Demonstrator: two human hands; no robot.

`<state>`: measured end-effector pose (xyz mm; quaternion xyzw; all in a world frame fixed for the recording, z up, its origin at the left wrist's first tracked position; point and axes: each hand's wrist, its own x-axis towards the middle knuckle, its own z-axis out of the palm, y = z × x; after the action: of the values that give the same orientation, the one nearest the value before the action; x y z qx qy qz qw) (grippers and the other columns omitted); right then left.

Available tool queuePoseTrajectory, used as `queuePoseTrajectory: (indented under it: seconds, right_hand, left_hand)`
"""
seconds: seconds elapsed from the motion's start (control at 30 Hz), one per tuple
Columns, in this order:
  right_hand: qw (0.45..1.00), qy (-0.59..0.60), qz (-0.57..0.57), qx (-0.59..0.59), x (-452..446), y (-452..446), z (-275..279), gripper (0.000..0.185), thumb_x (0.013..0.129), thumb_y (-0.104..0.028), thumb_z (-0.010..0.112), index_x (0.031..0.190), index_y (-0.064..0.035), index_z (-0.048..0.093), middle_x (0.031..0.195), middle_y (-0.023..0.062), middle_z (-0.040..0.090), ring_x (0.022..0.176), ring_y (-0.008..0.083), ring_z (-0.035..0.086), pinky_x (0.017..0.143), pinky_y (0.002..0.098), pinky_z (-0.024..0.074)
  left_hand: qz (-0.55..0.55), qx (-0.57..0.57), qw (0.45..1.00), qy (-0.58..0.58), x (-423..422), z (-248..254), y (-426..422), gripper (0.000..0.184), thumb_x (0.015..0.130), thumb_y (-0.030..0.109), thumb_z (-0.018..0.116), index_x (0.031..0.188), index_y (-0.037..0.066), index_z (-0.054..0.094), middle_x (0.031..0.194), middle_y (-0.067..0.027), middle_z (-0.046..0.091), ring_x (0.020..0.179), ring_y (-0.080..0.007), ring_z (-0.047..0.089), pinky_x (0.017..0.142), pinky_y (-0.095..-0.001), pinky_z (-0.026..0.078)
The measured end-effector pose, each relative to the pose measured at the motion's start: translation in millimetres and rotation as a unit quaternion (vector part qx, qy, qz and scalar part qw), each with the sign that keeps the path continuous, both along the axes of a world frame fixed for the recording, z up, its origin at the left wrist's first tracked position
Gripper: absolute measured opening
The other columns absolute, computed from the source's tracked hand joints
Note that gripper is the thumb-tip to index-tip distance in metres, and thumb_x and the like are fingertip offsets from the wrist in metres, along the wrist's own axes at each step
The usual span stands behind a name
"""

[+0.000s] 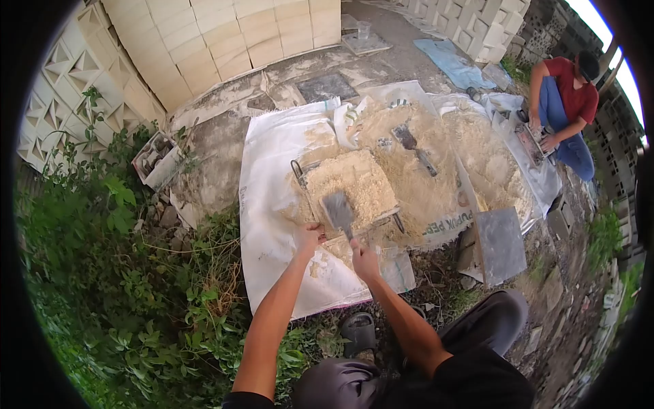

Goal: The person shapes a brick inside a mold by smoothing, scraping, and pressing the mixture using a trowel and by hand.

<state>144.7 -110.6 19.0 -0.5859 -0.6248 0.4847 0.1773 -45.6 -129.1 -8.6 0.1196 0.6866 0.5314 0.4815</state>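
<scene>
A square mould with metal handles lies on white sacking, heaped with pale, crumbly material. My right hand is wrapped round the handle of a trowel, whose flat blade rests on the near left part of the heap. At the mould's near left corner is my left hand, its fingers bent close to the edge; whether they hold anything is too small to tell. A second trowel lies on the loose material behind and to the right of the mould.
White sacks spread under the work. A grey slab stands at the right. Another person crouches at the far right with a mould. Plants fill the left, and stacked blocks stand behind.
</scene>
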Motion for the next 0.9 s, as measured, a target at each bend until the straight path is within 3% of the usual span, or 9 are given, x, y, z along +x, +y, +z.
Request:
queuePoseTrajectory:
  seconds: [0.1, 0.2, 0.23, 0.27, 0.3, 0.37, 0.53, 0.6, 0.9]
  right_hand:
    - [1.000, -0.012, 0.012, -0.014, 3.9, 7.6, -22.9, 0.071, 0.092, -0.059, 0.047, 0.059, 0.0032, 0.058, 0.053, 0.0134, 0.054, 0.054, 0.0248, 0.057, 0.055, 0.0417, 0.0421]
    - [0.999, -0.030, -0.023, -0.026, 17.0, 16.8, -9.3, 0.072, 0.093, -0.058, 0.045, 0.060, 0.0046, 0.057, 0.054, 0.0146, 0.054, 0.054, 0.0254, 0.056, 0.056, 0.0420, 0.0419]
    - [0.999, -0.032, -0.023, -0.024, 21.6, 22.6, 5.6, 0.072, 0.093, -0.058, 0.045, 0.060, 0.0046, 0.057, 0.054, 0.0146, 0.054, 0.054, 0.0254, 0.056, 0.056, 0.0420, 0.0419]
    - [0.998, -0.017, -0.054, 0.000, 27.1, 29.7, 26.1, 0.071, 0.093, -0.058, 0.046, 0.059, 0.0040, 0.057, 0.053, 0.0133, 0.053, 0.053, 0.0246, 0.055, 0.056, 0.0415, 0.0419]
    - [0.996, -0.004, -0.084, 0.025, 34.0, 37.6, 36.4, 0.071, 0.093, -0.058, 0.046, 0.059, 0.0034, 0.056, 0.053, 0.0120, 0.053, 0.053, 0.0238, 0.054, 0.056, 0.0411, 0.0420]
    - [0.990, -0.008, -0.120, 0.070, 44.8, 55.4, 29.9, 0.070, 0.094, -0.055, 0.045, 0.061, 0.0051, 0.055, 0.052, 0.0121, 0.051, 0.051, 0.0220, 0.052, 0.054, 0.0407, 0.0409]
    - [0.964, 0.117, -0.238, -0.006, 70.5, 76.0, 25.4, 0.066, 0.098, -0.051, 0.043, 0.056, 0.0000, 0.049, 0.048, 0.0014, 0.042, 0.046, 0.0126, 0.039, 0.045, 0.0339, 0.0324]
    - [0.967, 0.127, -0.219, -0.002, 75.7, 73.6, 40.0, 0.063, 0.098, -0.051, 0.042, 0.055, -0.0048, 0.044, 0.047, -0.0007, 0.038, 0.040, 0.0110, 0.035, 0.039, 0.0312, 0.0286]
    - [0.986, 0.113, -0.119, -0.038, 56.5, 46.0, 21.6, 0.061, 0.099, -0.052, 0.039, 0.054, -0.0110, 0.038, 0.046, -0.0033, 0.034, 0.035, 0.0084, 0.031, 0.034, 0.0272, 0.0241]
  left_hand:
    - [-0.017, -0.006, 1.000, -0.021, -8.8, -4.3, 11.6, 0.026, 0.087, 0.006, 0.065, 0.110, -0.004, 0.057, 0.093, -0.0093, 0.063, 0.079, -0.0205, 0.064, 0.064, -0.0325, 0.057]
    - [-0.002, -0.015, 1.000, -0.015, 1.6, 0.5, 15.8, 0.020, 0.084, 0.001, 0.066, 0.103, -0.002, 0.061, 0.092, -0.0158, 0.063, 0.080, -0.0257, 0.064, 0.069, -0.0382, 0.057]
    - [0.028, -0.027, 0.959, 0.280, 11.3, 3.6, 16.2, 0.025, 0.085, 0.003, 0.063, 0.108, -0.001, 0.059, 0.104, -0.0189, 0.059, 0.094, -0.0303, 0.059, 0.082, -0.0432, 0.051]
    - [0.056, -0.037, 0.833, 0.550, 20.8, 7.5, 17.4, 0.029, 0.085, 0.005, 0.061, 0.113, 0.000, 0.057, 0.115, -0.0220, 0.055, 0.108, -0.0349, 0.055, 0.094, -0.0483, 0.046]
    - [0.056, -0.033, 0.835, 0.546, 29.2, 20.1, 22.1, 0.029, 0.085, 0.005, 0.061, 0.113, 0.000, 0.057, 0.115, -0.0220, 0.055, 0.108, -0.0349, 0.055, 0.094, -0.0483, 0.046]
    - [-0.152, 0.187, 0.716, 0.655, 42.6, 49.3, 41.8, 0.036, 0.087, 0.011, 0.058, 0.121, 0.003, 0.053, 0.128, -0.0224, 0.046, 0.125, -0.0395, 0.039, 0.108, -0.0514, 0.029]
    - [-0.321, 0.189, 0.602, 0.707, 107.0, 39.4, 121.9, 0.043, 0.094, 0.031, 0.048, 0.128, 0.006, 0.053, 0.141, -0.0180, 0.043, 0.135, -0.0352, 0.034, 0.113, -0.0494, 0.023]
    - [-0.410, 0.013, 0.556, 0.723, 100.5, 35.0, 146.6, 0.046, 0.093, 0.021, 0.045, 0.135, 0.003, 0.047, 0.148, -0.0191, 0.034, 0.139, -0.0345, 0.028, 0.117, -0.0470, 0.015]
    - [-0.237, 0.172, 0.713, 0.638, 26.0, 9.4, 64.6, 0.018, 0.081, 0.004, 0.061, 0.097, -0.001, 0.064, 0.118, -0.0172, 0.058, 0.118, -0.0311, 0.051, 0.110, -0.0437, 0.032]
